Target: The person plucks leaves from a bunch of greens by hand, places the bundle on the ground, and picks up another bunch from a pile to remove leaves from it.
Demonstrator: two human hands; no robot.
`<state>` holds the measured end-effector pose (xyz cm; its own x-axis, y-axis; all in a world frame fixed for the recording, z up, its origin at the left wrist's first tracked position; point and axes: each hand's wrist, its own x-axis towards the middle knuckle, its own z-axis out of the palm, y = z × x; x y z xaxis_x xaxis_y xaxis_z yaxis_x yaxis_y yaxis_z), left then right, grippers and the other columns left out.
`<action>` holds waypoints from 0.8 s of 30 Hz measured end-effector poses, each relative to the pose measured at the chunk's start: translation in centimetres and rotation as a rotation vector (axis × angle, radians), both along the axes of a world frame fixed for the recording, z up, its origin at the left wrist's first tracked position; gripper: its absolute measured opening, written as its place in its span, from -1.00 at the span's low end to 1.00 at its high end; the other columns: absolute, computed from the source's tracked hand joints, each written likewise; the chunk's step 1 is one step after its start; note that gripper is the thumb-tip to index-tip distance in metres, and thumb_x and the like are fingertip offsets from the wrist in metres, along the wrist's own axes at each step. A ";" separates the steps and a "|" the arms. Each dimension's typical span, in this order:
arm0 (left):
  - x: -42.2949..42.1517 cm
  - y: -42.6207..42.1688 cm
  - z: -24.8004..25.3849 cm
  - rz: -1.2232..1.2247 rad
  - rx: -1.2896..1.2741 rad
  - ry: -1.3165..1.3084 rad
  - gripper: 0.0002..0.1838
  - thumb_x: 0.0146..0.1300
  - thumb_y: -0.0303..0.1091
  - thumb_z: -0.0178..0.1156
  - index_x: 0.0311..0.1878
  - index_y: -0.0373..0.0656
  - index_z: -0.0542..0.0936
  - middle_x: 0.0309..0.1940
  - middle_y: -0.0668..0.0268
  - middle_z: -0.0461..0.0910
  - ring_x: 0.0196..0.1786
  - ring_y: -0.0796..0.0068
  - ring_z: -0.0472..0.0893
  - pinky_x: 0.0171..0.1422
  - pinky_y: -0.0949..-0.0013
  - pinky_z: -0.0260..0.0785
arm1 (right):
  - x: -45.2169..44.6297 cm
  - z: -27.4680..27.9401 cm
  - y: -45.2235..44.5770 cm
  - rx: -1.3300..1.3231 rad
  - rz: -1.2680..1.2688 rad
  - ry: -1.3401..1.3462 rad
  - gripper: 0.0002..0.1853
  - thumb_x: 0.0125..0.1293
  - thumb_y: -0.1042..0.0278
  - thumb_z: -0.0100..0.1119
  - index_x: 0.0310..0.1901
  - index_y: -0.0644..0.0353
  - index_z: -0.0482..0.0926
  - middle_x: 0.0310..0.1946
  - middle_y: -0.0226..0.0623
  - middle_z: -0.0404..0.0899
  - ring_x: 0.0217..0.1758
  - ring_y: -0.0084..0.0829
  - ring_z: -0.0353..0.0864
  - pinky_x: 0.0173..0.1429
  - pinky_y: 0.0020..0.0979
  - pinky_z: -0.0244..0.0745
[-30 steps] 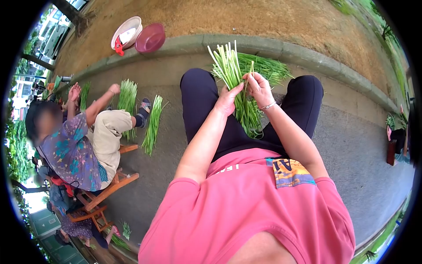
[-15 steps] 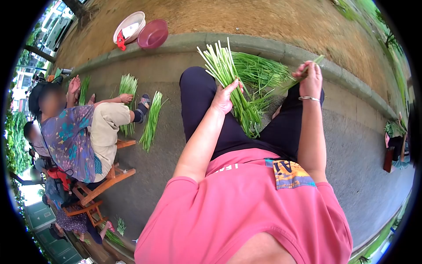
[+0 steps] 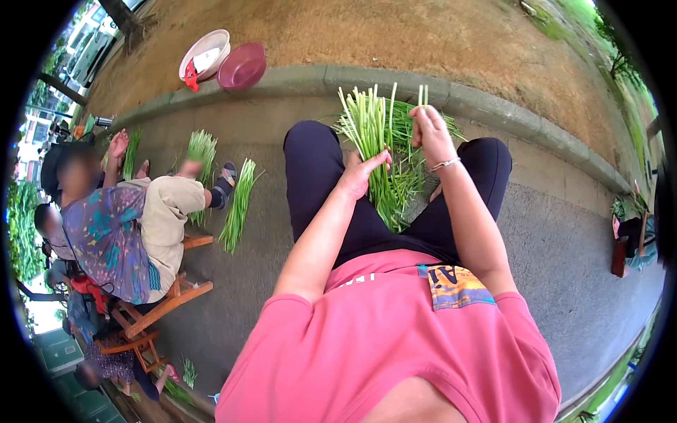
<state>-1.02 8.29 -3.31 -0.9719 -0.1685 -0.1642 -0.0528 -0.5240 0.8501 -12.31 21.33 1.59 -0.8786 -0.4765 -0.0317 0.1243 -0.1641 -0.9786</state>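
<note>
Gripping one bundle of green stalks (image 3: 368,127), the left hand (image 3: 360,176) is closed around it between the two knees of the dark trousers (image 3: 314,169), with the pale ends upward. The right hand (image 3: 430,134) is also closed, and two pale stalk ends (image 3: 423,96) stick out above its grip. Behind the bundle, one loose pile of stalks (image 3: 403,131) lies on the pavement (image 3: 557,233). At the left side are three bunches (image 3: 240,206), near one seated person (image 3: 106,218) in patterned shirt. Two basins, one whitish (image 3: 221,39) and one pink (image 3: 242,65), stand side by side near the curb (image 3: 296,77).
</note>
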 end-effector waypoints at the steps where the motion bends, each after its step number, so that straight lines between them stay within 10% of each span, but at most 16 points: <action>1: 0.0 0.0 0.1 -0.008 0.010 -0.012 -0.76 0.14 -0.39 0.20 -0.14 -0.21 0.45 -0.39 0.33 0.51 -0.35 0.54 0.51 -0.24 0.47 0.38 | 0.4 0.0 -0.7 -0.059 0.022 -0.054 -0.81 0.39 0.27 -0.18 -0.28 0.16 0.40 -0.69 -0.54 0.22 -0.70 -0.68 0.17 -0.61 -0.61 0.17; 24: -1.6 -0.4 -0.7 -0.012 0.072 0.006 -0.74 0.18 -0.30 0.16 -0.12 -0.23 0.46 -0.30 0.22 0.55 -0.23 0.43 0.55 -0.13 0.37 0.40 | -3.5 0.2 2.6 0.032 -0.313 0.349 -0.79 0.41 0.31 -0.23 -0.36 0.18 0.34 -0.53 -0.39 0.44 -0.53 -0.59 0.39 -0.43 -0.55 0.36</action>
